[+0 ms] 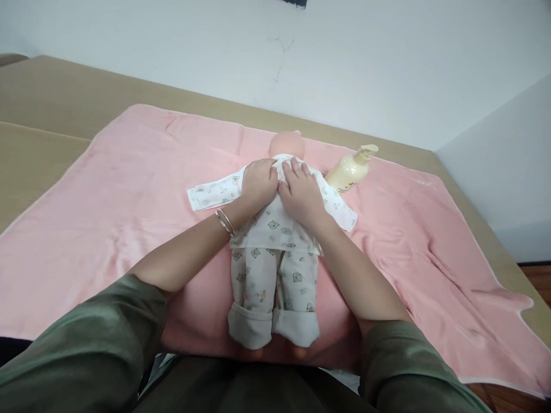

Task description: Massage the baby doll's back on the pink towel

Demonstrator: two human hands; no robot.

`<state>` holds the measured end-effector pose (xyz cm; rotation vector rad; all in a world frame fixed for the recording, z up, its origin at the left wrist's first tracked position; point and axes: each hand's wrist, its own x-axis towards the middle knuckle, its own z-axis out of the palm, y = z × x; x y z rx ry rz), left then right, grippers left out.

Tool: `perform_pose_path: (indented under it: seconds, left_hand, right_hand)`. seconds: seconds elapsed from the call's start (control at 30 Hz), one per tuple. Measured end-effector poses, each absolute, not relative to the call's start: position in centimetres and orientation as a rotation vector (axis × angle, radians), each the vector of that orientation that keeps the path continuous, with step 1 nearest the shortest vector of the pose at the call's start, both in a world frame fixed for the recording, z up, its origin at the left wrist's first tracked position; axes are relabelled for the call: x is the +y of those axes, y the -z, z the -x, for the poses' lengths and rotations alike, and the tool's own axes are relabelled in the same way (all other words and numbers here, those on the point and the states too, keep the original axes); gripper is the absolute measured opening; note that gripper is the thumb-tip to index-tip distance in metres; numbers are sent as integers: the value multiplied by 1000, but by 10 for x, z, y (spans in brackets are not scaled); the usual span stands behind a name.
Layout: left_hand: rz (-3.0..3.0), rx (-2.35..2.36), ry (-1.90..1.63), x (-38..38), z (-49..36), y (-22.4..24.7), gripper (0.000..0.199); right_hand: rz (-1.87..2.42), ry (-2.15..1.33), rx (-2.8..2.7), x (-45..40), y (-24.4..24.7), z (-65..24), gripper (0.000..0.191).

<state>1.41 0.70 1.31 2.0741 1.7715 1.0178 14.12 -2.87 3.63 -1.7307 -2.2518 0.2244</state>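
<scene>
A baby doll (286, 145) lies stretched out, its head away from me and its feet by the near edge. It wears a white printed top (275, 229) and matching trousers (297, 281) with rolled cuffs. My left hand (260, 184) rests on the upper part of the top, at the doll's left-side shoulder as I see it, fingers pointing inward and partly hidden. Beside it, my right hand (301, 192) lies flat on the other side of the upper body, fingers spread. The doll's sleeves reach out to both sides; its face is not visible.
Under the doll a pink blanket (129, 189) covers much of the wooden table (55, 92), with folds at the right. A cream pump bottle (350, 169) lies tilted by the doll's right-hand sleeve. Behind stands a white wall (193, 51).
</scene>
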Motion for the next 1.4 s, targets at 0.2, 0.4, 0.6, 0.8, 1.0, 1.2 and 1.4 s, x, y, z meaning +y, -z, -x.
perform_pose_path:
  seconds: [0.2,0.4,0.6,0.8,1.0,1.2,1.4]
  left_hand:
    - [-2320,1740,-932,-17,-32,-11,52]
    - [-2395,1714,-809,-17,-29,-15,53]
    - [-2337,1755,-640,9,-9,-21,53]
    - [-2485,1836,-519,-17,-19,-24,53]
    - [-2674,1715,-282,-35,-25,-36,54]
    - [-2658,1585,-451,4,-5,-25,48]
    - [-2454,1706,-666,11,-7,-11,51]
  right_hand:
    - [1703,-284,-2252,1,-36,-170,65]
    - [1735,-146,-2473,-24,-52,-163,62]
    - [1725,-77,-2396,-51,-44,-133,65]
    - [1655,-332,-2319,-7,-33,-165,64]
    - [1758,-319,-2225,-1,-33,-170,70]
    - [1694,-210,-2484,-33,-49,-152,66]
    - [1573,-315,-2449,-20,-42,-159,64]
